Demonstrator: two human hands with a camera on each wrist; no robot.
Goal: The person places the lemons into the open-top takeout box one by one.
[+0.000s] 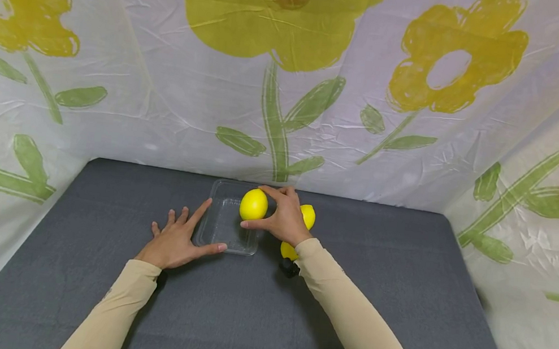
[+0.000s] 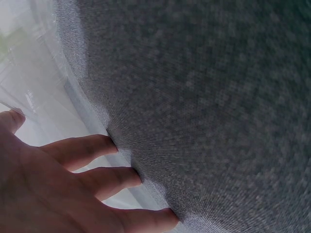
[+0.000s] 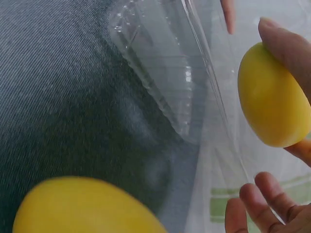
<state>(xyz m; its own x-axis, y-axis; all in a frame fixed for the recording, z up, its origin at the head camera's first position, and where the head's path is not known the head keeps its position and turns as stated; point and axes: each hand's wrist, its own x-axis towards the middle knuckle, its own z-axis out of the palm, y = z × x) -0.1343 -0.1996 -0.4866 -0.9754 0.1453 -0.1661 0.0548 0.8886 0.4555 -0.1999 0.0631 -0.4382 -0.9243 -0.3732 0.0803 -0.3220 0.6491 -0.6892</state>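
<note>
A yellow lemon (image 1: 253, 204) is held between the thumb and index finger of my right hand (image 1: 287, 216), over the right part of a clear plastic tray (image 1: 224, 231). In the right wrist view that lemon (image 3: 272, 97) hangs above the tray's rim, the other fingers spread away from it. My left hand (image 1: 175, 243) lies at the tray's left side, its fingers spread, thumb and index finger at the rim. In the left wrist view several fingertips of the left hand (image 2: 53, 189) touch the grey cloth.
Two more lemons, one farther back (image 1: 308, 216) and one nearer (image 1: 288, 251), lie partly hidden behind the right hand and wrist. A black object (image 1: 289, 267) shows under the right wrist. Grey cloth (image 1: 223, 316) covers the table; a flowered curtain (image 1: 183, 113) hangs behind.
</note>
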